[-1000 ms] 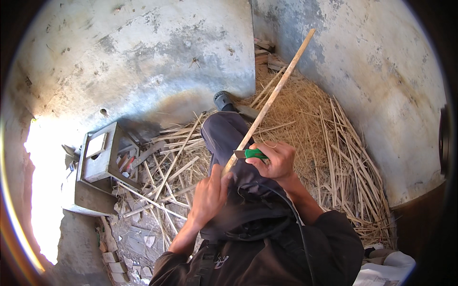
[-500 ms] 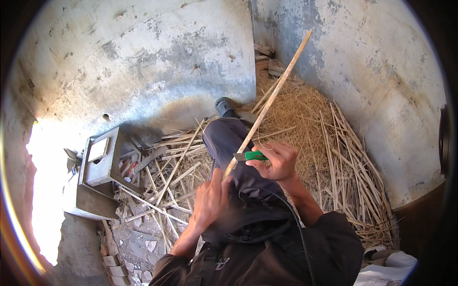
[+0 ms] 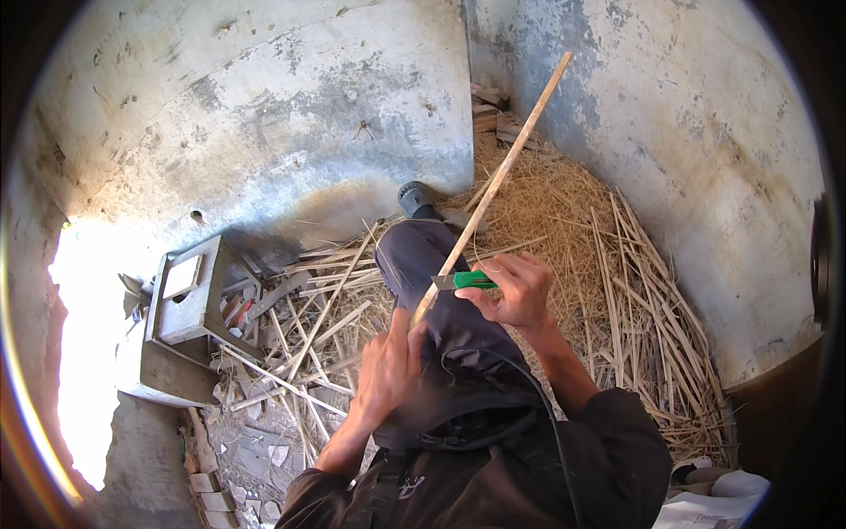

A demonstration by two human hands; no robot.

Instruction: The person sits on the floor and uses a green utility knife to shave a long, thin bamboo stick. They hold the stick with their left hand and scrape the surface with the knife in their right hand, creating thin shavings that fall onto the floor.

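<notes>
A long, thin wooden strip (image 3: 502, 172) slants from my lap up toward the wall corner. My left hand (image 3: 389, 363) is closed around its near end, above my thigh. My right hand (image 3: 518, 289) grips a green utility knife (image 3: 474, 279), whose blade lies across the strip a short way beyond my left fingers. A thin curled shaving (image 3: 477, 249) shows beside the strip, just above the knife. My dark trouser leg (image 3: 414, 251) is underneath, and the strip's end inside my left hand is hidden.
Straw-like shavings (image 3: 551, 198) and a pile of split strips (image 3: 656, 309) cover the floor at right. More strips (image 3: 304, 370) lie crosswise at left, beside a grey box-like cabinet (image 3: 189, 300). Peeling walls (image 3: 326, 97) stand close around. A white sack (image 3: 718, 502) lies at lower right.
The far end of the strip has shifted slightly left and up. The knife has moved a little to the right and up. Both hands keep their grip.
</notes>
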